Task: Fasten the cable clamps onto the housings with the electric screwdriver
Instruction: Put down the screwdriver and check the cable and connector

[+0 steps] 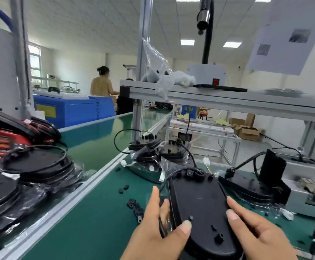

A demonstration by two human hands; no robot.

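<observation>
The left hand and right hand clasp the black housing from either side on the green mat, apparently positioning it, so next a clamp, probably among the small black pieces just beside, needs picking.

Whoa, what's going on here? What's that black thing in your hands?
A person is holding a black housing over the green bench. The left hand grips one edge and the right hand grips the other. A cable comes out of its far end. Small black clamps lie loose on the bench beside it. More housings sit stacked on the left. Neither hand holds a screwdriver, so no fastening is underway yet.
</observation>
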